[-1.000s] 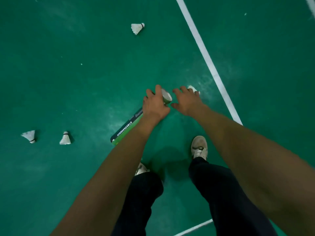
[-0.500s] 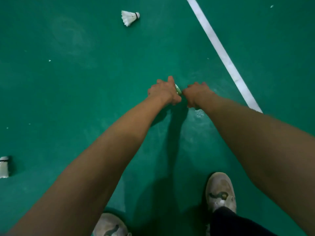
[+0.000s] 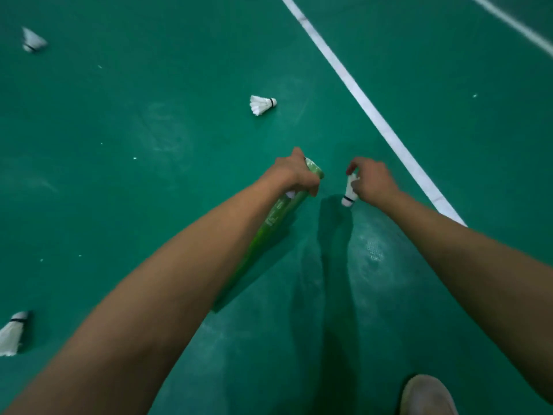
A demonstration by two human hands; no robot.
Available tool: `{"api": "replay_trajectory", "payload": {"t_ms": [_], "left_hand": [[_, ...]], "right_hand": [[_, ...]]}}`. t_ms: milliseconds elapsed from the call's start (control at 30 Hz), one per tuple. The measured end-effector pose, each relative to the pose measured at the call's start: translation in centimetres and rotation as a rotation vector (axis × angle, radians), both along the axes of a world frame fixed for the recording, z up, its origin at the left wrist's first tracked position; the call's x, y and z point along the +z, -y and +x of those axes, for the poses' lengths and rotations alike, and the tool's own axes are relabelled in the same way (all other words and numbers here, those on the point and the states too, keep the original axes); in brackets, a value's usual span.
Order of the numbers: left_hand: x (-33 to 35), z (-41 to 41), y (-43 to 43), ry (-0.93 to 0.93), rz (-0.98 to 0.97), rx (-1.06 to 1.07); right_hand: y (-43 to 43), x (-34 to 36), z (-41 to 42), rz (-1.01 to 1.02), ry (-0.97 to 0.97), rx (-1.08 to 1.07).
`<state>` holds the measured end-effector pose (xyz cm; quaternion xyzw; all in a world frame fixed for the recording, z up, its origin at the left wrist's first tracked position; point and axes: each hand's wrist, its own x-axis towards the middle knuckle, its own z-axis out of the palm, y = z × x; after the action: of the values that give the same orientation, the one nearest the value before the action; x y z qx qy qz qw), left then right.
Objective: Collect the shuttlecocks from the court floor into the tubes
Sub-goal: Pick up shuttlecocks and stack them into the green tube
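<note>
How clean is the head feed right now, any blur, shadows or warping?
Head view: dim, even light; the far-left shuttlecock is smeared by blur; the court line bows from wide-angle distortion; soft shadows fall below the tube and right hand.

Bare green floor (image 3: 149, 190) between the hands — one loose shuttlecock (image 3: 261, 105) just ahead.

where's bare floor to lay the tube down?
Widest bare patch: left of the left hand and green tube, bordered by the shuttlecock ahead and the one at the lower-left edge. Crowded: the gap to the right hand, its held shuttlecock and the white line.
</note>
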<state>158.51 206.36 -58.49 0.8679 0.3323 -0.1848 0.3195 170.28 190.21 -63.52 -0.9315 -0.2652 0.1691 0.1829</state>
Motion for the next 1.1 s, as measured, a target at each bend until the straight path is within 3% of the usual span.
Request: {"api": "replay_trajectory", "payload": {"t_ms": [67,133,233,400,467,567,633,733,800,867,967,1100], "left_hand": [[1.6,-0.5,-2.1,0.09,-0.038,0.062],[3.2,-0.8,-3.7,0.219,-0.093,0.122],[5.8,-1.1,-5.1,0.411,-0.153,0.179],[8.4,-1.4,-5.5,0.653,-0.126,0.183],[8.5,-1.9,-6.0,0.722,-0.067,0.223],[8.5,-2.8,-7.4,0.831,-0.01,0.339],[8.8,-3.2,-8.4,0.911,0.032,0.357],[9.8,-3.7,-8.9,0.99,0.094,0.323],[10.2,-3.9,-8.7,1.026,0.157,0.296],[10.1,-4.3,-9.2,1.046,0.168,0.28],[9.4,-6.6,-11.1,0.997,0.217,0.27],[7.7,-10.5,-14.3,0.9,0.365,0.287]], "right_hand": [[-1.9,3.0,0.2,0.487,-0.084,-0.237],[-3.5,6.8,-0.1,0.845,-0.179,-0.364],[-6.1,11.7,-1.5,0.982,-0.279,-0.229],[-10.3,14.7,-6.0,0.723,-0.101,0.15],[-11.4,15.8,-7.1,0.765,-0.027,0.109],[-11.7,18.2,-8.3,0.892,0.246,-0.125],[-11.9,19.5,-8.6,0.745,0.324,-0.082],[-12.1,20.2,-9.1,0.44,0.288,0.206],[-12.6,20.6,-9.1,0.385,0.333,0.271],[-14.0,21.3,-9.3,0.343,0.137,0.261],[-17.3,21.6,-10.8,0.111,-0.447,0.25],[-21.4,20.7,-12.9,-0.103,-0.612,0.401]]}}
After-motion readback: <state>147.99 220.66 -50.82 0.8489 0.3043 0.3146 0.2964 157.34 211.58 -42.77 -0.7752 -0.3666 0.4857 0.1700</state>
